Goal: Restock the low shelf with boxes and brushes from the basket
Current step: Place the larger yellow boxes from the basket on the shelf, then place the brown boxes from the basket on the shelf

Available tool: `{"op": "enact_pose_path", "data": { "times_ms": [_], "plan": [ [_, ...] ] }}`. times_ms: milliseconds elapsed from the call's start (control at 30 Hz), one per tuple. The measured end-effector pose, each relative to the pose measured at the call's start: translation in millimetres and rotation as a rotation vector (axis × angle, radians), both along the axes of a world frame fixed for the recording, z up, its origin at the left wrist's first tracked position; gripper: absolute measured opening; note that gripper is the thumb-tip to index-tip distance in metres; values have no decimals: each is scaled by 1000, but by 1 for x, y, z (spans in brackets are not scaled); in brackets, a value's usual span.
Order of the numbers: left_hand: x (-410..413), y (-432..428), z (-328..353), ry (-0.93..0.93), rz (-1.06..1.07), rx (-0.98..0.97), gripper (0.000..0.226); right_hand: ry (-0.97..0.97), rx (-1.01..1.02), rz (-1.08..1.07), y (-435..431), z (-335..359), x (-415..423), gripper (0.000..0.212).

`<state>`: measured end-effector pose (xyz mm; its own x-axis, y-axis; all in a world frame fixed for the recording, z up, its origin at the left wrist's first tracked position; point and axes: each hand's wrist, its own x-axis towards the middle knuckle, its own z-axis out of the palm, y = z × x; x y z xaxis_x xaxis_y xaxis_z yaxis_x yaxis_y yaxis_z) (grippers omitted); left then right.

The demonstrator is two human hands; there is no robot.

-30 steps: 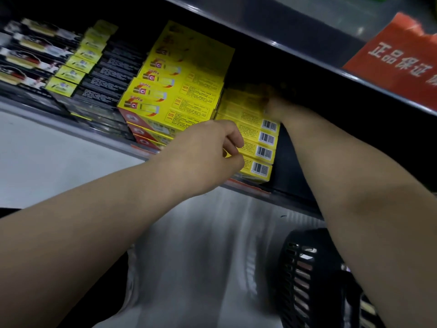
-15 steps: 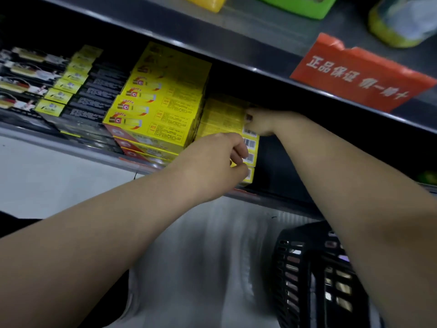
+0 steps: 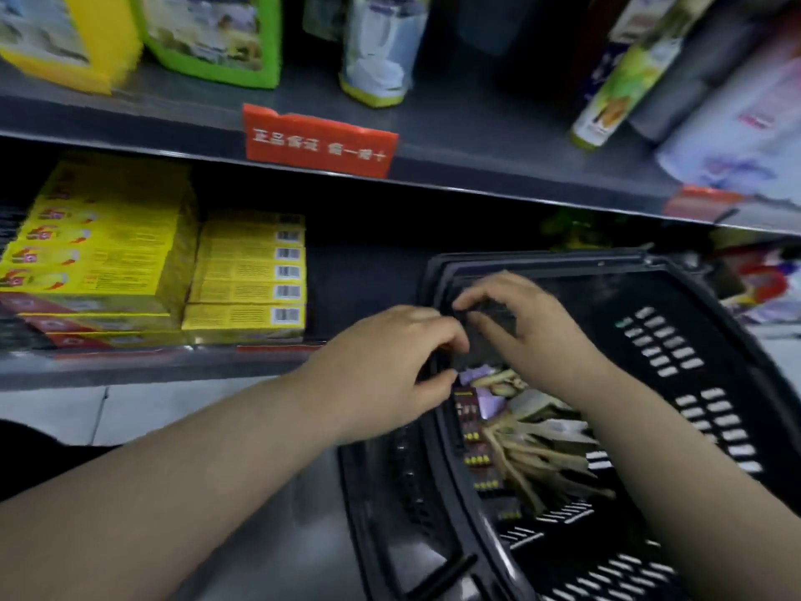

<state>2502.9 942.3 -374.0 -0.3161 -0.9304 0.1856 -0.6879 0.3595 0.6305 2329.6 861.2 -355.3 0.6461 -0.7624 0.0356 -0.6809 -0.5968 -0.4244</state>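
A black plastic basket [image 3: 693,362] stands in front of the low shelf [image 3: 130,366]. Both my hands are over its near-left corner. My left hand [image 3: 385,366] and my right hand [image 3: 533,331] together grip a dark flat box [image 3: 490,340], fingers curled on its edges; motion blur hides its print. Below it in the basket lie pale wooden brushes [image 3: 542,444] and dark packs with yellow dots [image 3: 474,440]. On the low shelf sit a stack of yellow boxes with barcodes [image 3: 247,288] and a taller yellow stack [image 3: 104,245] to its left.
The low shelf is bare and dark to the right of the yellow boxes, behind the basket. The shelf above carries bottles, cartons and a red sign [image 3: 318,141] on its edge. Colourful packets [image 3: 758,284] lie at the far right. Grey floor tiles [image 3: 52,414] show below.
Both hands have left the yellow boxes on the shelf and moved right and down to the basket, where they now grip a dark box. The view has swung right.
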Motion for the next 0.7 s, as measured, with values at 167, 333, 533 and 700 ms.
{"op": "enact_pose_path", "data": {
  "times_ms": [167,333,533,700],
  "plan": [
    [-36,4,-11,-207,-186,12,28,210,306,-159,16,-53,-72,17],
    [-42,-1,-12,-409,-278,43,26,559,488,-23,7,-108,-90,27],
    [-41,-35,-8,-341,-244,113,20,751,479,-24,-22,-194,-64,53],
    [-42,-58,-11,-334,-226,32,14,603,501,-207,-52,-248,-50,62]
  ]
}}
